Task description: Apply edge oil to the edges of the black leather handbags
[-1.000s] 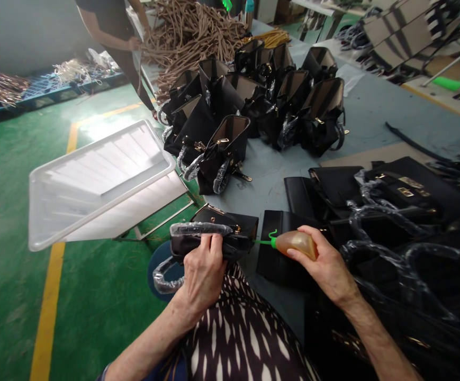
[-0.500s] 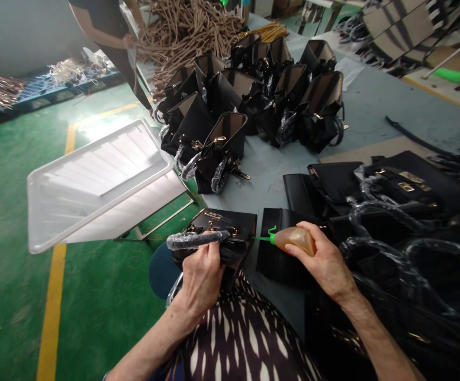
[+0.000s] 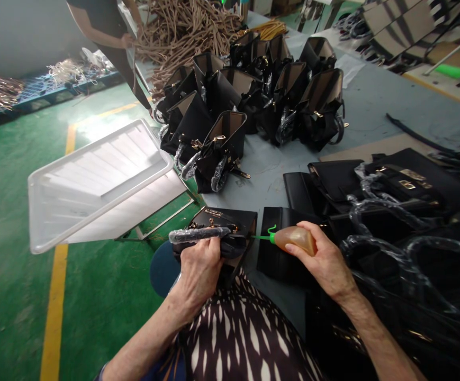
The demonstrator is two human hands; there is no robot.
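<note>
A black handbag point(image 3: 237, 219) with gold fittings lies in front of my body. Its plastic-wrapped handle point(image 3: 198, 234) crosses over my left hand point(image 3: 201, 264), whose fingers are closed on the bag, partly hidden beneath the handle. In my right hand point(image 3: 327, 259) is a squeeze bottle point(image 3: 295, 239) of amber liquid with a green nozzle. The thin green tip points left and reaches the bag's right edge; whether it touches cannot be made out. Right of this bag, below the bottle, lies a flat black bag piece point(image 3: 273, 259).
Several open black handbags point(image 3: 230, 132) stand on the grey table point(image 3: 269, 180). Wrapped-handle bags point(image 3: 408, 180) pile up at right. A white plastic tray point(image 3: 98, 185) leans at left above the green floor. Behind, a person point(image 3: 106, 39) stands beside heaped brown strips point(image 3: 186, 32).
My left hand has shifted slightly left and down, and the wrapped handle sits a little lower over the bag. The bottle in my right hand stays almost still.
</note>
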